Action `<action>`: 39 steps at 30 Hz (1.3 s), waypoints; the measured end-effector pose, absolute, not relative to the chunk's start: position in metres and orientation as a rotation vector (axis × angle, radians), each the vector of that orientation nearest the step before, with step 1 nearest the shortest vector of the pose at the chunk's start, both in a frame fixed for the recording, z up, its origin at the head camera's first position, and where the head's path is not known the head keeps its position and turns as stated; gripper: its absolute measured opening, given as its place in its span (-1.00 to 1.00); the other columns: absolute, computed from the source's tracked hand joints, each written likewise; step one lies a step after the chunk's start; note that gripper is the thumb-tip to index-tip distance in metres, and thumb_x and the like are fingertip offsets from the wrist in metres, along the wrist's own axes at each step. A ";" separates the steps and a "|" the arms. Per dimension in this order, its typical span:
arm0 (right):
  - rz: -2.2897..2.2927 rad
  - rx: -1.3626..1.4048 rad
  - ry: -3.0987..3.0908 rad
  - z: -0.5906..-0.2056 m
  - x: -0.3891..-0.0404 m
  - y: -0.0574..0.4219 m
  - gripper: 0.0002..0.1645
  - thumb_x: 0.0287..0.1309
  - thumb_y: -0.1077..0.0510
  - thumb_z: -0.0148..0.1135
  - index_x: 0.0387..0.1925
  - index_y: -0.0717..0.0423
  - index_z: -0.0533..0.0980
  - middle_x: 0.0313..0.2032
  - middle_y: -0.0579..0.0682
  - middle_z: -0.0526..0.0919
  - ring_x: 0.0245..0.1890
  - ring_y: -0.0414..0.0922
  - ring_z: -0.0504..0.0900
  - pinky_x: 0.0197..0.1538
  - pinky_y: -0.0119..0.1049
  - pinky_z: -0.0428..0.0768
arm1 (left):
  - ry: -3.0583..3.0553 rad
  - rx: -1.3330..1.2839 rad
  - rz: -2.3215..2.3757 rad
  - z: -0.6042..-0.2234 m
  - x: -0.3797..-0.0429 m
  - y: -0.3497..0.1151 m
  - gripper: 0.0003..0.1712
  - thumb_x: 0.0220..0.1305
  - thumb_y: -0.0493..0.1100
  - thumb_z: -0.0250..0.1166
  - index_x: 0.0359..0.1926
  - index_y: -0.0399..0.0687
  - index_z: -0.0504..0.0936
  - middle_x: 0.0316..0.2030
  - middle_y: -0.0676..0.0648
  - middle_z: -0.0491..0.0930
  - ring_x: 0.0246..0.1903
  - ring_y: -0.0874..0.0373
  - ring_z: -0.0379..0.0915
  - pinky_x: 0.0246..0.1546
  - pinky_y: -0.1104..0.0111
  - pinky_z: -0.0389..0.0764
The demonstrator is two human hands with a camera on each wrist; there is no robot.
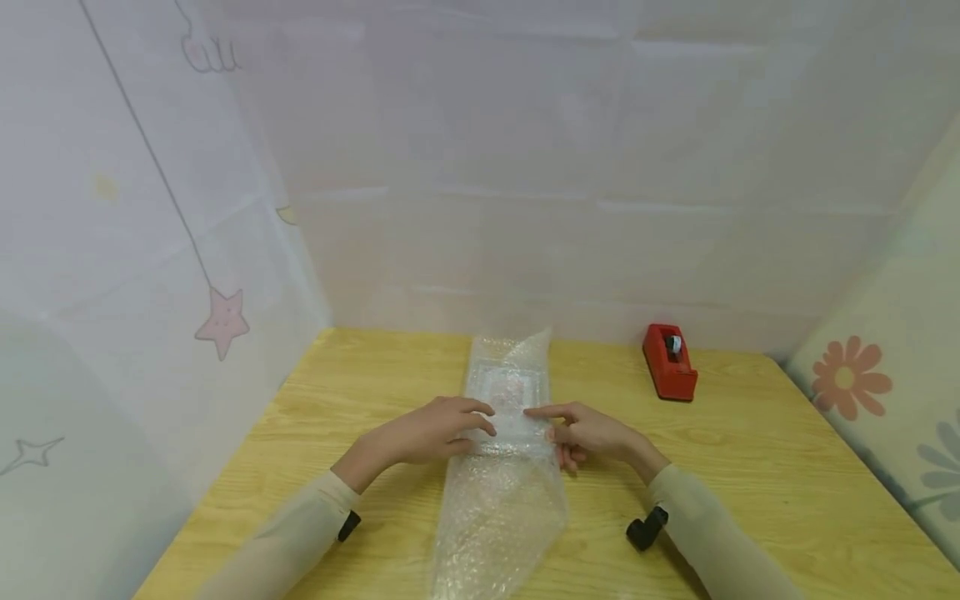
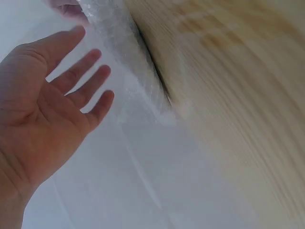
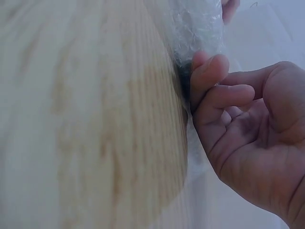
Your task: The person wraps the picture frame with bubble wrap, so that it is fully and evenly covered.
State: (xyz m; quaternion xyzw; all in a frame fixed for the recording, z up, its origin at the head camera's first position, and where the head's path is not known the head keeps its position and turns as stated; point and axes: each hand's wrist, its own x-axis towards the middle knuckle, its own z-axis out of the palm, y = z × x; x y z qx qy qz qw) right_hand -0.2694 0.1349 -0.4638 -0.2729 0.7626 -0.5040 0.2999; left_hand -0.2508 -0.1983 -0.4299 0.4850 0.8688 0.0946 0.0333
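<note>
A flat, pale rectangular object, perhaps a frame, lies under clear bubble wrap on the wooden table. My left hand is over its left side with spread, slightly bent fingers. In the left wrist view that hand has its palm exposed and nothing in it. From the other side, my right hand stretches its index finger onto the wrapped object, the thumb at the right edge. The right wrist view shows the right hand with its other fingers loosely curled beside the wrap.
A red tape dispenser stands at the back right of the yellow wood-grain table. One long end of the wrap runs toward the front, and a shorter end reaches the back. Pale printed sheets surround the table's back and sides.
</note>
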 end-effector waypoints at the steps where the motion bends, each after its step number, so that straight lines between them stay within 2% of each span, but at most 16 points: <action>1: -1.340 -0.719 2.029 -0.465 -0.269 0.135 -0.38 0.53 0.24 -0.03 0.54 0.04 0.24 -0.57 0.26 0.66 -0.69 -0.06 0.57 -0.64 -0.34 0.42 | 2.659 1.508 0.283 -0.429 -0.247 -0.203 -0.54 0.46 -0.25 0.28 0.29 0.23 0.55 0.42 0.00 0.32 0.39 -0.01 0.23 0.33 -0.05 0.26; 5: -1.370 -0.690 2.043 -0.466 -0.268 0.133 -0.37 0.51 0.26 -0.05 0.54 0.05 0.24 -0.57 0.29 0.66 -0.69 -0.02 0.59 -0.64 -0.32 0.45 | 2.607 1.549 0.132 -0.426 -0.229 -0.213 -0.17 0.24 -0.56 0.25 0.40 0.27 0.43 0.48 -0.06 0.20 0.43 -0.07 0.12 0.35 -0.09 0.21; 8: -1.409 -0.666 2.052 -0.468 -0.268 0.132 -0.38 0.51 0.27 -0.06 0.53 0.07 0.26 -0.57 0.33 0.65 -0.69 0.00 0.60 -0.63 -0.30 0.48 | 2.600 1.565 0.029 -0.425 -0.220 -0.213 -0.02 0.15 -0.61 0.25 0.49 0.22 0.32 0.52 -0.12 0.09 0.48 -0.12 0.01 0.38 -0.12 0.15; 10: -1.433 -0.656 2.060 -0.470 -0.268 0.132 -0.40 0.51 0.27 -0.05 0.52 0.09 0.27 -0.57 0.34 0.64 -0.69 0.01 0.60 -0.63 -0.30 0.49 | 2.620 1.570 -0.016 -0.425 -0.217 -0.211 0.00 0.13 -0.60 0.27 0.51 0.20 0.30 0.53 -0.13 0.07 0.49 -0.12 -0.02 0.38 -0.12 0.14; 18: -1.470 -0.639 2.050 -0.476 -0.271 0.132 -0.42 0.54 0.25 -0.03 0.52 0.09 0.28 -0.56 0.38 0.62 -0.69 0.01 0.58 -0.62 -0.29 0.47 | 2.680 1.612 0.017 -0.428 -0.223 -0.209 -0.16 0.12 -0.31 0.53 0.40 0.22 0.46 0.46 -0.08 0.24 0.41 -0.06 0.17 0.35 -0.07 0.24; 22: -1.475 -0.626 2.034 -0.476 -0.272 0.132 -0.41 0.54 0.24 -0.03 0.52 0.07 0.28 -0.56 0.36 0.62 -0.69 -0.01 0.58 -0.61 -0.30 0.49 | 2.646 1.602 0.084 -0.430 -0.225 -0.210 -0.23 0.10 -0.30 0.54 0.33 0.24 0.55 0.46 -0.01 0.25 0.42 0.00 0.17 0.36 -0.04 0.23; 25: -1.472 -0.624 2.034 -0.475 -0.273 0.132 -0.41 0.54 0.24 -0.02 0.52 0.07 0.28 -0.55 0.36 0.63 -0.68 -0.02 0.59 -0.61 -0.30 0.50 | 2.615 1.588 0.104 -0.430 -0.226 -0.211 -0.33 0.18 -0.24 0.52 0.30 0.28 0.62 0.48 0.01 0.24 0.43 -0.01 0.14 0.34 -0.09 0.25; 31: -1.459 -0.631 2.042 -0.472 -0.273 0.133 -0.41 0.55 0.26 -0.05 0.53 0.06 0.27 -0.54 0.37 0.63 -0.67 -0.02 0.60 -0.59 -0.30 0.52 | 2.554 1.579 0.151 -0.428 -0.231 -0.213 -0.59 0.48 -0.15 0.28 0.25 0.35 0.66 0.50 0.02 0.21 0.45 -0.04 0.13 0.25 -0.18 0.34; 34: -1.461 -0.632 2.032 -0.471 -0.274 0.133 -0.41 0.55 0.26 -0.05 0.53 0.06 0.26 -0.54 0.36 0.62 -0.67 -0.02 0.60 -0.59 -0.29 0.53 | 2.503 1.554 0.286 -0.428 -0.237 -0.216 -0.61 0.60 -0.14 0.10 0.33 0.17 0.60 0.50 0.01 0.22 0.45 -0.02 0.12 0.32 -0.05 0.31; 37: -1.460 -0.632 2.025 -0.469 -0.274 0.132 -0.41 0.56 0.25 -0.05 0.53 0.08 0.25 -0.54 0.36 0.62 -0.67 -0.02 0.60 -0.59 -0.29 0.53 | 2.426 1.474 0.490 -0.429 -0.242 -0.221 -0.54 0.65 -0.12 -0.03 0.45 -0.01 0.44 0.48 0.00 0.26 0.46 0.04 0.12 0.39 0.13 0.22; 39: -1.460 -0.637 2.021 -0.468 -0.273 0.132 -0.41 0.56 0.24 -0.05 0.54 0.08 0.24 -0.54 0.37 0.62 -0.67 -0.02 0.59 -0.59 -0.30 0.53 | 2.390 1.428 0.615 -0.427 -0.244 -0.222 -0.54 0.67 -0.09 -0.08 0.44 -0.01 0.42 0.42 0.01 0.36 0.42 0.08 0.19 0.38 0.19 0.24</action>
